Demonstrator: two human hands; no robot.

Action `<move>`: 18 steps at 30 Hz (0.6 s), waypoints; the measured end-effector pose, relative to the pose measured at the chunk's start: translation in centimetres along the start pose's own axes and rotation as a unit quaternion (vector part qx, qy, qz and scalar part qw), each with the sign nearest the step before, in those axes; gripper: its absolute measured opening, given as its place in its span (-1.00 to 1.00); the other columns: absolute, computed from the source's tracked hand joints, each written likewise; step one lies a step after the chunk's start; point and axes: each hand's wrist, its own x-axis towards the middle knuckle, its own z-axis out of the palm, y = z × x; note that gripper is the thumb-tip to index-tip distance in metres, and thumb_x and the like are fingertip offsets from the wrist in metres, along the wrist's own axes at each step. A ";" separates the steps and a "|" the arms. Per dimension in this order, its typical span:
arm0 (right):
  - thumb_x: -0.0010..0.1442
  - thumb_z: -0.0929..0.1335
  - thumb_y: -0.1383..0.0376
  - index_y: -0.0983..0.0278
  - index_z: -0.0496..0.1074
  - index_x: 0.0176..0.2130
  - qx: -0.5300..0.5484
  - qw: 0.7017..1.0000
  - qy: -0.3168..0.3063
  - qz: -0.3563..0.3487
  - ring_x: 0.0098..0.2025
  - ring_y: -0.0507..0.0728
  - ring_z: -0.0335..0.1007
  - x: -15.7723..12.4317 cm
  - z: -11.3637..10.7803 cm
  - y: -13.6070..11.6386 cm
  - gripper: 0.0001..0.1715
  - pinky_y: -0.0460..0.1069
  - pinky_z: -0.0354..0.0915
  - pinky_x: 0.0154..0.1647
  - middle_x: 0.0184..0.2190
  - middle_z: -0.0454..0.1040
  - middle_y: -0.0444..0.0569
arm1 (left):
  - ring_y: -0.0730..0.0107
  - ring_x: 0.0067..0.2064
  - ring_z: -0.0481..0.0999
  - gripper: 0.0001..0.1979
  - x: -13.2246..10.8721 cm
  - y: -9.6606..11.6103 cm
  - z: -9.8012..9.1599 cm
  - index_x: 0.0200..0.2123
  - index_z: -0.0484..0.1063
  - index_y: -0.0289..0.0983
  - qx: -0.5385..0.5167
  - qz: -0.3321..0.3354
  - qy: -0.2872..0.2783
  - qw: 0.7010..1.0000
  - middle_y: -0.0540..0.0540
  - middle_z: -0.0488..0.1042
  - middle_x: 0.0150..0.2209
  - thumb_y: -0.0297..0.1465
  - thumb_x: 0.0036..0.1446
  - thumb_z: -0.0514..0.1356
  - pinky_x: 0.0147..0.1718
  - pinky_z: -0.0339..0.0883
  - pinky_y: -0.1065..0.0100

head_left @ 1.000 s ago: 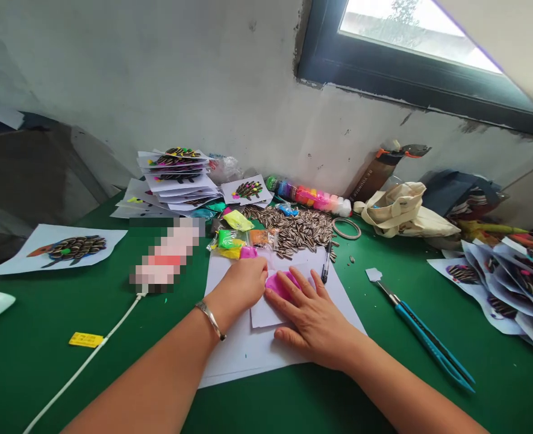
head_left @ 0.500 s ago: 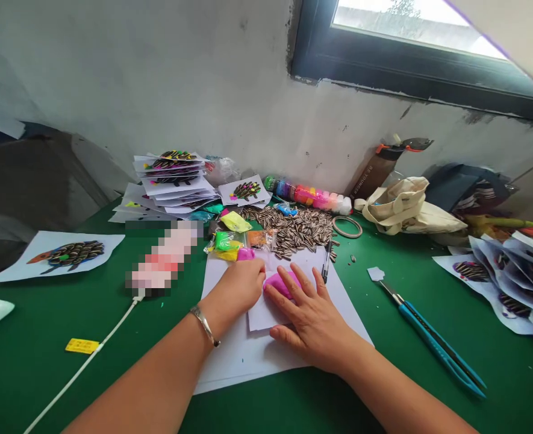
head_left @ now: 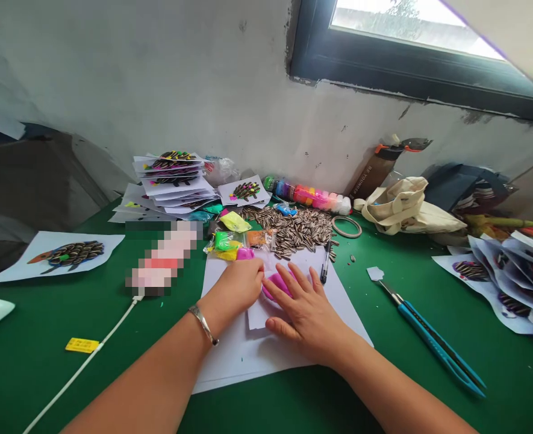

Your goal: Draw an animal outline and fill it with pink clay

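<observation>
The green desk (head_left: 288,407) carries large white paper (head_left: 257,358). Beyond the paper lie heaped striped seeds (head_left: 300,230). Over the paper, the right hand (head_left: 309,307) has its fingers extended and spread; over the paper's left, the left hand's (head_left: 236,286) fingers curl closed, any contents hidden. A smaller sheet (head_left: 258,318) lies mid-paper, bearing pink clay (head_left: 279,281) partly beneath the right fingers.

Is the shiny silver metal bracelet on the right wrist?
No, the bracelet sits on the wrist of the left hand, while the right hand, spread over the magenta clay-like piece, has a bare wrist.
</observation>
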 end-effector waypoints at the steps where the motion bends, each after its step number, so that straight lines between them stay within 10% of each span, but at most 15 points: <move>1: 0.27 0.06 -0.20 0.01 -0.03 0.35 -0.001 1.000 0.001 0.000 0.39 0.44 -0.32 0.0 0.0 0.0 -0.22 0.50 -0.34 0.26 0.39 -0.11 0.07 | 0.24 -0.26 0.50 -0.78 0.0 0.0 0.0 -0.32 0.46 -0.24 0.001 -0.001 -0.001 1.000 -0.13 0.56 -0.29 -0.43 0.23 0.01 -0.37 0.18 0.33; 18: 0.26 0.09 -0.21 0.09 -0.15 0.38 -0.012 1.000 -0.005 0.012 0.40 0.42 -0.40 -1.4 -0.3 2.2 -0.13 0.46 -0.28 0.28 0.40 -0.26 0.08 | 0.26 -0.28 0.50 -0.80 -0.3 0.4 -0.3 -0.31 0.47 -0.23 0.005 -0.003 0.002 1.000 -0.11 0.56 -0.32 -0.43 0.22 0.03 -0.40 0.16 0.33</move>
